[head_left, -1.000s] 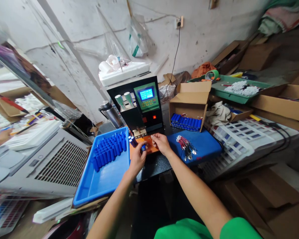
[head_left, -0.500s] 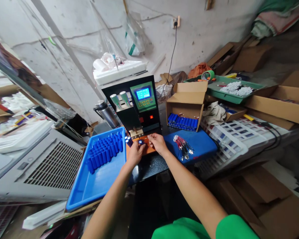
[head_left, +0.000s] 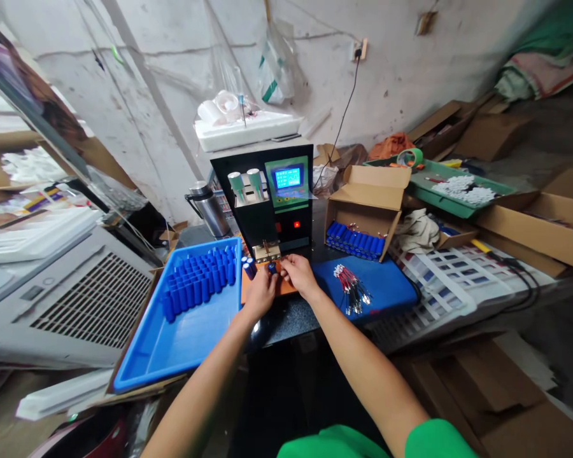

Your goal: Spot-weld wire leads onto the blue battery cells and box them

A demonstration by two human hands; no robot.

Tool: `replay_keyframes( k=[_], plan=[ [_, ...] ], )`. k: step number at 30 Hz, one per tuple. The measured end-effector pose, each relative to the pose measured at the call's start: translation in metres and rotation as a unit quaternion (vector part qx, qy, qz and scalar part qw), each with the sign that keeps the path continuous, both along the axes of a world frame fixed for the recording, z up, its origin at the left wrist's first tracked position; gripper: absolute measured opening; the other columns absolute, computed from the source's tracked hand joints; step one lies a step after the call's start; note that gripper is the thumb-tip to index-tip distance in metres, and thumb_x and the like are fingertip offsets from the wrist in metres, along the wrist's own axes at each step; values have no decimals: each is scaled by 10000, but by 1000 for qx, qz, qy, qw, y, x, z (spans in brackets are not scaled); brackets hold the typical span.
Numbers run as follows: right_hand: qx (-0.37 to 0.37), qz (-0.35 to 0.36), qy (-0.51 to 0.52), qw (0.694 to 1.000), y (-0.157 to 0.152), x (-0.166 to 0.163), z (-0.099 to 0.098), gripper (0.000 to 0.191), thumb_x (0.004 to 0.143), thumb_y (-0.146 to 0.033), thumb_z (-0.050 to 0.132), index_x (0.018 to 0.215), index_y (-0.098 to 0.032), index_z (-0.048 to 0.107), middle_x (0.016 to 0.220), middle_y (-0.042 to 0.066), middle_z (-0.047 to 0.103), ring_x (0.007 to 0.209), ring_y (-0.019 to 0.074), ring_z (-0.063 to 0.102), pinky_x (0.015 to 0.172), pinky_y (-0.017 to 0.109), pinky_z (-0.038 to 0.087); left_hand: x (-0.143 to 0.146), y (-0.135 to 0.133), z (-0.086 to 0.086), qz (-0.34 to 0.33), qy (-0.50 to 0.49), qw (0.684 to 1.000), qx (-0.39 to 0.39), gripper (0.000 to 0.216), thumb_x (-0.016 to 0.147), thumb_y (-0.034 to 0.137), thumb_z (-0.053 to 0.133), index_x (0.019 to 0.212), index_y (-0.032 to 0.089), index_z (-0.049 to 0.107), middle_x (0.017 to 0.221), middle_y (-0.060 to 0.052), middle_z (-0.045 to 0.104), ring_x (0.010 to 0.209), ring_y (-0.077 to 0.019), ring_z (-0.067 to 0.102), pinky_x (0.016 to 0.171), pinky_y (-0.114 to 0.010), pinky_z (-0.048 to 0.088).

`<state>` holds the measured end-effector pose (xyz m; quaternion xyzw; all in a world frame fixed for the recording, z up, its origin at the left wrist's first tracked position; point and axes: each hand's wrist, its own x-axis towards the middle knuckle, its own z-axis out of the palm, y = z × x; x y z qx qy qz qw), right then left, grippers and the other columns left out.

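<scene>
My left hand (head_left: 261,291) is closed on a blue battery cell (head_left: 272,269), just below the electrodes (head_left: 266,248) of a black spot welder (head_left: 286,215). Close to the cell's right side, my right hand (head_left: 299,273) is pinched; anything between its fingertips is too small to make out. Beneath both hands lies an orange plate (head_left: 286,288). Two more blue cells (head_left: 249,268) stand left of the held one. A bundle of red and black wire leads with white connectors (head_left: 351,286) rests on a blue pad (head_left: 391,280) to the right.
On the left, a blue tray (head_left: 181,350) holds rows of upright blue cells (head_left: 200,280). An open cardboard box (head_left: 377,178) with stacked cells stands behind the pad. A steel flask (head_left: 210,208) is beside the welder. Farther right are a green tray (head_left: 424,191) and a white crate (head_left: 439,280).
The cell in my left hand has come nearer the electrodes, and my right fingertips have closed in on it. The whole view has shifted slightly.
</scene>
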<state>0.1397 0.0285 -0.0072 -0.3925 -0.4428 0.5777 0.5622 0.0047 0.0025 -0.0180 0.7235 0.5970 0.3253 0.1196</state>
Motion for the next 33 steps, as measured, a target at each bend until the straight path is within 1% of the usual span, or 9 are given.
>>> replay_keyframes(
  k=[4, 9, 13, 20, 27, 33],
  plan=[
    [10, -4, -27, 1000, 6, -5, -4, 269, 714, -426, 655, 683, -170, 581, 555, -28, 569, 479, 98, 531, 399, 165, 361, -1, 2, -1, -10, 1, 1000, -4, 161, 922, 272, 438, 1015, 174, 527, 879, -80, 628, 827, -233, 605, 736, -349, 459],
    [11, -6, -47, 999, 9, -10, -8, 235, 719, -399, 643, 687, -173, 586, 587, -20, 599, 479, 105, 560, 396, 170, 395, -2, 3, -2, -16, -13, 1000, 6, 152, 920, 264, 441, 1010, 180, 530, 888, -78, 635, 844, -227, 607, 746, -343, 458],
    [10, -2, -38, 999, 11, -11, -10, 214, 718, -376, 652, 710, -169, 599, 627, -12, 621, 476, 112, 577, 397, 180, 429, -1, 2, -2, -18, -17, 1000, 6, 140, 924, 277, 436, 978, 180, 521, 848, -66, 621, 798, -216, 595, 713, -330, 447],
    [8, -4, -40, 999, 10, -11, -8, 193, 728, -345, 652, 677, -172, 584, 603, -17, 615, 457, 114, 579, 391, 182, 440, -1, 2, -3, -8, -5, 1000, 4, 122, 927, 291, 426, 901, 190, 490, 792, -42, 590, 735, -201, 570, 656, -304, 415],
    [10, -2, -62, 998, 10, -11, -7, 169, 743, -328, 641, 712, -164, 608, 600, -16, 613, 488, 131, 608, 413, 191, 471, -1, 2, -3, -14, -19, 1000, 0, 123, 924, 285, 421, 921, 189, 497, 817, -51, 604, 765, -211, 585, 681, -318, 431],
    [3, 1, -70, 998, 7, -8, -3, 163, 745, -322, 645, 700, -170, 607, 601, -16, 622, 497, 135, 611, 426, 196, 483, 0, 1, -1, -18, -27, 999, -1, 138, 923, 287, 425, 948, 183, 512, 863, -66, 617, 803, -215, 590, 721, -334, 446]
  ],
)
